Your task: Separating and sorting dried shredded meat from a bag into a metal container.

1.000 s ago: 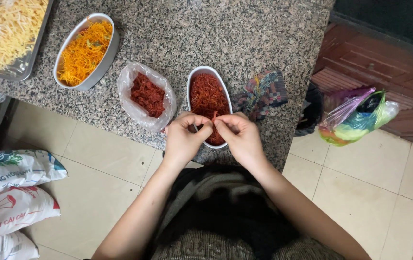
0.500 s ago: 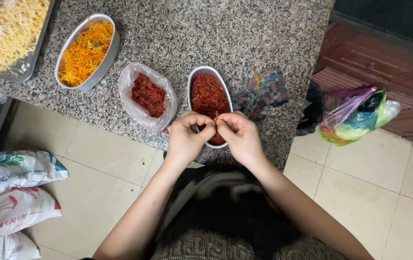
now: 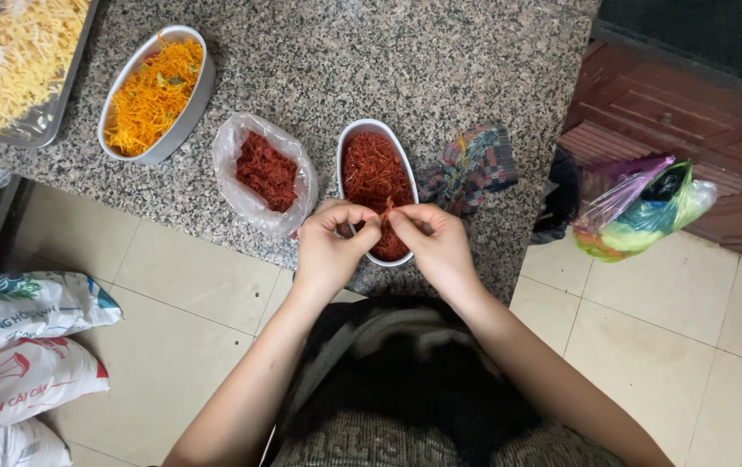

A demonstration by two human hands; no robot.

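Both hands meet over the near end of the oval white dish of red shreds (image 3: pixel 374 173) on the speckled granite table (image 3: pixel 440 78), its long axis pointing away from the person, left hand (image 3: pixel 329 246) and right hand (image 3: pixel 433 246) each closed in a fingertip pinch on one small clump of red shreds (image 3: pixel 385 210) between them (neither hand nearer).

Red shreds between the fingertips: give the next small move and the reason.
Probably pull the pinched red shreds apart and let them fall into the oval tin. Left hand and right hand pinch one small clump together directly above that tin of similar shreds.
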